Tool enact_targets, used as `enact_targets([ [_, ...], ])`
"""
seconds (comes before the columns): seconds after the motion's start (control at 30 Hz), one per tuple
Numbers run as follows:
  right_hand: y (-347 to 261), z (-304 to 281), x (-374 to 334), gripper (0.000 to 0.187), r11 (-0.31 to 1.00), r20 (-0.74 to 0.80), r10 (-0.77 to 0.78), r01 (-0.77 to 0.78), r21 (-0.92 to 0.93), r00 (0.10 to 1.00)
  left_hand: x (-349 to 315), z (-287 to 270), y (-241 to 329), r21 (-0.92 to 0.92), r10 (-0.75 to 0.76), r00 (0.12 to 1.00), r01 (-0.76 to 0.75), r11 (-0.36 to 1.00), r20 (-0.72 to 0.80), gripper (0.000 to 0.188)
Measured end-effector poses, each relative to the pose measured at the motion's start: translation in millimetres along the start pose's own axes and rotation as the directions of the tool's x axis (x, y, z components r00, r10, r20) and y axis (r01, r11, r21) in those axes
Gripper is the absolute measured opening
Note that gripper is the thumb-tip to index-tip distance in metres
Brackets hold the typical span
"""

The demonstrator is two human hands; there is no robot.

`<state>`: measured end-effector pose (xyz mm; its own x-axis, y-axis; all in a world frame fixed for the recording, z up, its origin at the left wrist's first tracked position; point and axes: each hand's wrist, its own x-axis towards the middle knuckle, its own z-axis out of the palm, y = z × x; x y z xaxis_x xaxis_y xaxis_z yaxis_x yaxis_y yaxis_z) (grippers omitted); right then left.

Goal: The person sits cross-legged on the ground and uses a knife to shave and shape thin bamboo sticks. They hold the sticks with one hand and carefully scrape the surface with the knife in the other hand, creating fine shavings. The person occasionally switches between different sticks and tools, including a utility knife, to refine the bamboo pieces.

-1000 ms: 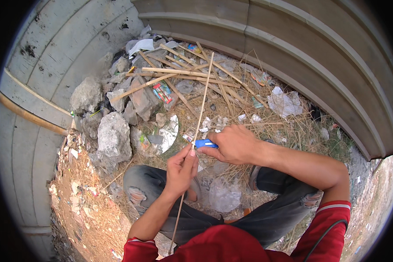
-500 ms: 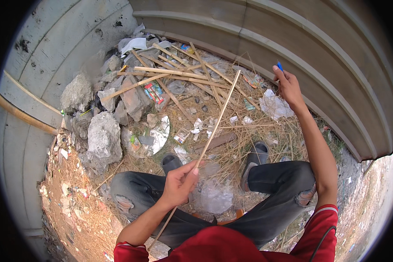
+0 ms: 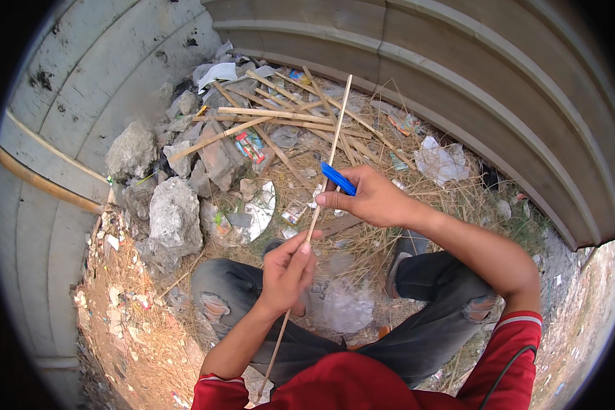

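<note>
A long, thin bamboo strip (image 3: 335,130) slants up and away from my lap across the middle of the view. My left hand (image 3: 288,270) is closed around it below its middle, thumb lying along the strip. Just above, my right hand (image 3: 376,198) is closed on a blue plastic tool that looks like a box cutter (image 3: 339,180), held across the strip. The tool meets the strip near my right thumb and fingertips; its blade cannot be made out. The strip's lower end runs down past my left forearm.
Several flat bamboo strips (image 3: 280,116) lie piled ahead, beside grey rubble chunks (image 3: 175,215). Litter, dry straw and a clear plastic bag (image 3: 347,304) cover the ground between my feet. Metal sheet walls (image 3: 458,61) close in the far side and left.
My right hand has come in from the far right, bringing the blue box cutter onto the bamboo strip. The strip now stands a little steeper, still in my left hand.
</note>
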<state>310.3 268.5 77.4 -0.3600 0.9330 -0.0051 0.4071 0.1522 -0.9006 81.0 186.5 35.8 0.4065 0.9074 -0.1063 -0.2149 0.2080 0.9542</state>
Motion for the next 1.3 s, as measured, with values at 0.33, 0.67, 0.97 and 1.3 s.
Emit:
enact_targets([
  [0.33,-27.9,31.2,-34.5,0.050,0.890,0.122,-0.056,0.105,-0.444,0.991,1.0,-1.7,-2.6,0.107,0.064,0.984,-0.046,0.993,-0.165,0.041],
  [0.67,-11.9,5.9,-7.5,0.054,0.801,-0.111,-0.114,0.025,-0.598,0.987,0.2,3.6,5.2,0.203,0.083,0.980,-0.046,0.978,-0.178,0.042],
  [0.97,79.2,-142.1,-7.5,0.067,0.888,-0.752,0.041,-0.369,-0.274,0.658,-31.2,12.9,-8.0,0.435,0.107,0.985,-0.156,0.887,0.135,0.034],
  [1.3,-30.2,-31.2,-20.2,0.060,0.956,-0.088,-0.041,0.014,-0.292,0.995,-5.5,2.0,5.7,0.032,0.018,0.999,-0.016,0.999,-0.045,0.038],
])
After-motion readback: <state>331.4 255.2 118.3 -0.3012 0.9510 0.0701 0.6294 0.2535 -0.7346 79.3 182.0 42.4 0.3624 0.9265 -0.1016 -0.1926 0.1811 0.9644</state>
